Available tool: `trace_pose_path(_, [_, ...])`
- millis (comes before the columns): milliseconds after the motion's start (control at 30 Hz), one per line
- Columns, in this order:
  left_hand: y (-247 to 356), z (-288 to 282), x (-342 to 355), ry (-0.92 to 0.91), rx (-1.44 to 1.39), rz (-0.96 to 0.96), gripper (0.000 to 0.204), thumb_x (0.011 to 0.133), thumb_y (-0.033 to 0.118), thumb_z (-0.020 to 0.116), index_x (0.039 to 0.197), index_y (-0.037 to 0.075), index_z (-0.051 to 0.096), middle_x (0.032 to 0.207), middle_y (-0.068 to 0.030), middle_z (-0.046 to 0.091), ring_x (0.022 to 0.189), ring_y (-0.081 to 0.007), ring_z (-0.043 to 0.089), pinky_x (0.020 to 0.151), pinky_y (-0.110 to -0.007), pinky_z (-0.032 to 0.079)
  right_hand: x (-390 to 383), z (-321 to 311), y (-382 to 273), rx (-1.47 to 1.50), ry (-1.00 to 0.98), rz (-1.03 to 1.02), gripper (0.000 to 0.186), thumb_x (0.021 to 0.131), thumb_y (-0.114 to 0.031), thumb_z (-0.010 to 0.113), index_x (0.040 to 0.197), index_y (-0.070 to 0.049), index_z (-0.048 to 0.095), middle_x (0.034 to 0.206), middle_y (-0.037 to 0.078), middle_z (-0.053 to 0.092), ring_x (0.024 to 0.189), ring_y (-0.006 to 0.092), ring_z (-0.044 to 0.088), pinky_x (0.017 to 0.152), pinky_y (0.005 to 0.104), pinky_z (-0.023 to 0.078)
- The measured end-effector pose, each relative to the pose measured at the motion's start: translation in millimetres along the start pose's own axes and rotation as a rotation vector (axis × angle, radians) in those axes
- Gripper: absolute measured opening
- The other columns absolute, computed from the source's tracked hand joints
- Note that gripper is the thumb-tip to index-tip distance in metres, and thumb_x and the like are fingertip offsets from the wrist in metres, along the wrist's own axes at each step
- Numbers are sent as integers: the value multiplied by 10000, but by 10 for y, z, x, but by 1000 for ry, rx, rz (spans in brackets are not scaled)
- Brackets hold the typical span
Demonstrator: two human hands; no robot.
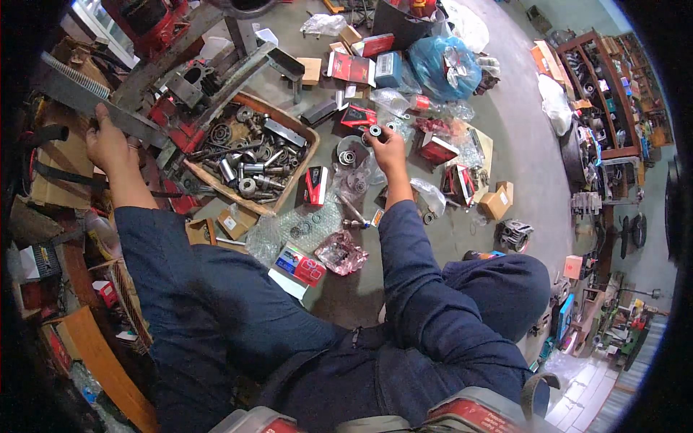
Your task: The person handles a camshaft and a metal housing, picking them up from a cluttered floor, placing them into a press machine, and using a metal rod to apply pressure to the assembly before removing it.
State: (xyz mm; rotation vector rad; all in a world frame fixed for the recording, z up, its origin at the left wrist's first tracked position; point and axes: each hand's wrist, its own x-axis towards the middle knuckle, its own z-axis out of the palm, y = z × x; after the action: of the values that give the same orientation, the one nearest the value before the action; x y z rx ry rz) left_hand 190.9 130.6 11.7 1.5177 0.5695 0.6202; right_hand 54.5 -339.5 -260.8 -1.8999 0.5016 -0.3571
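Observation:
My right hand (390,151) pinches a small ring-shaped metal part, which looks like a bearing (375,131), above the littered floor. Below and left of it lie a round metal part with a ringed centre (347,157) and a flat round part with holes (354,182). Over at the left, my left hand (112,144) grips the edge of a grey steel bar (133,124), its fingertips partly hidden. A coil spring (76,74) runs along that bar's upper end. Between my hands stands a wooden tray (309,160) of loose bearings, pins and shafts.
Bubble wrap (317,220), a red-and-blue box (300,265) and crumpled red plastic (341,252) lie near my legs. Red boxes (351,68) and a blue plastic bag (442,68) are farther off. A metal frame (249,68) rises behind the tray. Shelves (603,94) stand at right.

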Motion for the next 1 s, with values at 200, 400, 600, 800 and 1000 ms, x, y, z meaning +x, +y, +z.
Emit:
trace_pose_path(200, [55,141,-255,93,50,41,465,893,340,669,1167,-18,556,1087,-171,623,867,-269,650,662,-393,559,-136,103,333,12,68,-39,257,816,-84,740,1049,-1,670,928,42,701,826,109,634,776,262,499])
trace_pose_path(400, [-29,245,-328,254,121,75,377,856,248,708,1081,-28,585,1106,-193,623,904,-263,639,760,-401,537,-260,33,137,-111,34,-49,525,738,-81,709,1246,-27,591,1035,122,690,970,209,654,866,318,493])
trace_pose_path(600, [-58,426,-473,277,16,92,311,823,135,701,1072,-21,599,1074,-180,640,897,-269,646,769,-372,534,-285,-824,156,413,784,261,291,842,32,484,1122,25,561,987,133,671,698,172,660,534,269,508])
trace_pose_path(800, [-298,420,-303,-159,-359,137,308,888,4,420,1099,2,644,1064,-172,663,856,-242,649,774,-371,539,-463,-1400,48,424,964,226,250,973,-121,434,1143,30,538,896,127,681,535,148,615,418,249,458])
trace_pose_path(1000, [-242,536,-536,-236,-171,167,174,925,82,544,1015,0,668,1076,-134,659,955,-224,610,855,-384,492,-336,-1558,-645,559,951,115,197,960,-184,511,935,0,576,710,77,633,461,118,529,385,249,391])
